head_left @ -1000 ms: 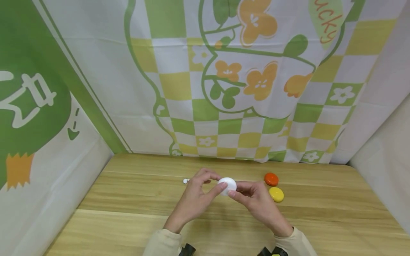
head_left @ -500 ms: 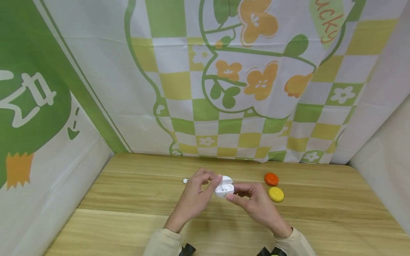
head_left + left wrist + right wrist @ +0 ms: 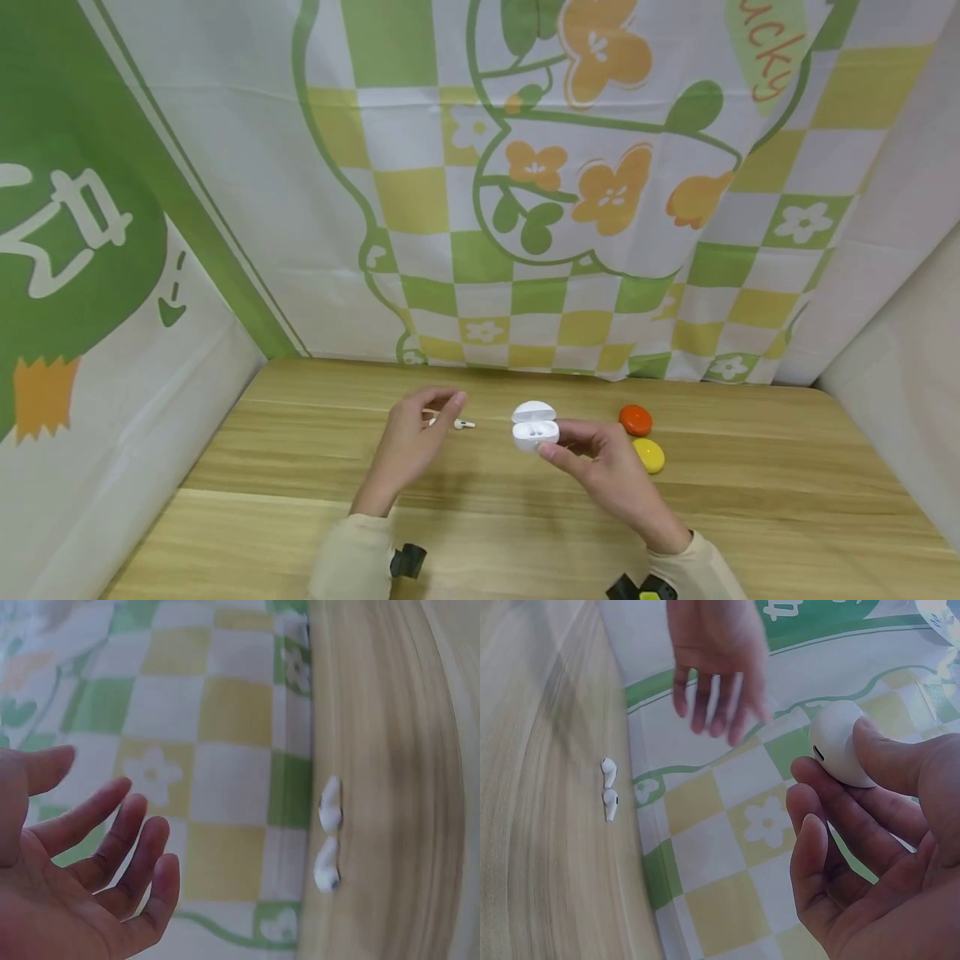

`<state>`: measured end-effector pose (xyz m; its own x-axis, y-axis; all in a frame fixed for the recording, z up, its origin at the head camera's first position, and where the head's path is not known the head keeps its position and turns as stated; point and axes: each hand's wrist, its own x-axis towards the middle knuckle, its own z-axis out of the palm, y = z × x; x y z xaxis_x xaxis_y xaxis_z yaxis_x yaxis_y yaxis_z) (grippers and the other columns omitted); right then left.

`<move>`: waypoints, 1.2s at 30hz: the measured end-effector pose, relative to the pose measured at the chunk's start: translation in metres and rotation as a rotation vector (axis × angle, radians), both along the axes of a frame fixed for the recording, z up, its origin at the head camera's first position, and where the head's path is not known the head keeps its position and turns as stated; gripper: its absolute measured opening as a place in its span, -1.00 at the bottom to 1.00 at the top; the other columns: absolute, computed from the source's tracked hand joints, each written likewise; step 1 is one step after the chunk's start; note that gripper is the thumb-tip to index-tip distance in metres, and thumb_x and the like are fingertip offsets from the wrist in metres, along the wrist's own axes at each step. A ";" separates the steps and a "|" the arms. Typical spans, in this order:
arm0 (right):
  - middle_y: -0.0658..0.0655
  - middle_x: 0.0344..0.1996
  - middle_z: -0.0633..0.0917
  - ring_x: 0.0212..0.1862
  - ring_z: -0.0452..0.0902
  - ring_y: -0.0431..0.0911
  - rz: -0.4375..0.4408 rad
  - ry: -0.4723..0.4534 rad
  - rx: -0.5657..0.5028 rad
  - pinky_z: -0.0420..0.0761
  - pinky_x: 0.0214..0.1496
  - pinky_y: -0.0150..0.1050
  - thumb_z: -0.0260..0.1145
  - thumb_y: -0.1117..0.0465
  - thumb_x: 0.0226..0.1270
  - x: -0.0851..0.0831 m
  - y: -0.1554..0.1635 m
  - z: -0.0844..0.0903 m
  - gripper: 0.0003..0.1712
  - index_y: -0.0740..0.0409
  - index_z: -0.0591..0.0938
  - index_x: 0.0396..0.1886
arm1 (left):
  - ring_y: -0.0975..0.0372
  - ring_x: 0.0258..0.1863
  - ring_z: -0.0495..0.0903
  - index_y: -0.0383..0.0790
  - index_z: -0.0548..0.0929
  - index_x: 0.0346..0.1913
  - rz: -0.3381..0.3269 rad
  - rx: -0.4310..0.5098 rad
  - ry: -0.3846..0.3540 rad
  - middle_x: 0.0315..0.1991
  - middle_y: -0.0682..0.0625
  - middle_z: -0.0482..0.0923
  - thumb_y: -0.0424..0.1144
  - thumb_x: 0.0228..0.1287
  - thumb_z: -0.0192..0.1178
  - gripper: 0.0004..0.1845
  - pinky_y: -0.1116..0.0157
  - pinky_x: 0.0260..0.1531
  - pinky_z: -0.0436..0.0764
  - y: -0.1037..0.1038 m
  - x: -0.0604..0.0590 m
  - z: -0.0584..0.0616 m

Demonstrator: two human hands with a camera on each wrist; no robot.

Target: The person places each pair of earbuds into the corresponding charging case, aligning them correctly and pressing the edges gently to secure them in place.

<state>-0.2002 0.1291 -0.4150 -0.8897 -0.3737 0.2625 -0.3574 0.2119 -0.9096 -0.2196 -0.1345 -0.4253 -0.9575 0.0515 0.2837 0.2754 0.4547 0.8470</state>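
A white earbud case [image 3: 536,432] with its lid raised is held above the table by my right hand [image 3: 611,475]. The thumb and fingers pinch its side, and two small wells show inside. In the right wrist view the rounded back of the case [image 3: 840,742] faces the camera. My left hand [image 3: 411,442] hovers with loosely bent fingers and nothing in them. Two white earbuds lie end to end on the table; the head view shows one earbud [image 3: 465,425] beyond the left fingertips, the other partly hidden. The left wrist view shows both earbuds [image 3: 330,806] uncovered.
A red round disc [image 3: 635,420] and a yellow round disc [image 3: 649,456] lie beside my right hand. The wooden table [image 3: 300,483] ends at a patterned cloth [image 3: 540,317] hanging behind it. More cloth hangs at both sides.
The case went from closed to lid raised between the hands. My left hand has since let go of it and moved left towards the earbuds; my right hand keeps holding it.
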 end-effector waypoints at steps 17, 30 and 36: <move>0.07 -0.18 0.80 -0.17 0.71 -0.09 -0.051 -0.028 0.014 0.68 -0.09 -0.26 0.43 0.24 0.36 0.001 0.002 0.002 -0.74 0.20 0.76 0.00 | -0.09 0.02 0.60 -0.40 0.67 0.10 0.100 -0.339 -0.149 0.05 -0.25 0.62 -0.19 0.38 0.34 -0.63 -0.08 -0.01 0.59 -0.038 -0.017 -0.034; 0.08 -0.22 0.79 -0.21 0.69 -0.11 -0.040 -0.021 0.019 0.67 -0.14 -0.27 0.45 0.26 0.33 0.002 0.002 0.004 -0.75 0.22 0.77 -0.04 | -0.02 -0.08 0.65 -0.31 0.76 -0.07 0.125 -0.487 -0.220 -0.09 -0.14 0.70 -0.16 0.20 0.47 -0.67 -0.03 -0.08 0.62 -0.040 -0.043 -0.045; 0.08 -0.20 0.79 -0.21 0.70 -0.10 -0.017 -0.018 0.035 0.68 -0.14 -0.26 0.44 0.23 0.35 0.000 0.001 0.002 -0.74 0.22 0.76 -0.01 | -0.01 -0.15 0.63 -0.27 0.77 -0.12 0.132 -0.535 -0.231 -0.11 -0.13 0.68 -0.14 0.15 0.50 -0.68 -0.07 -0.16 0.61 -0.038 -0.048 -0.046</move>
<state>-0.2004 0.1305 -0.4126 -0.9005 -0.3671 0.2331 -0.3369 0.2500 -0.9077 -0.2672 -0.1725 -0.4716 -0.9994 0.0062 0.0347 0.0234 0.8526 0.5220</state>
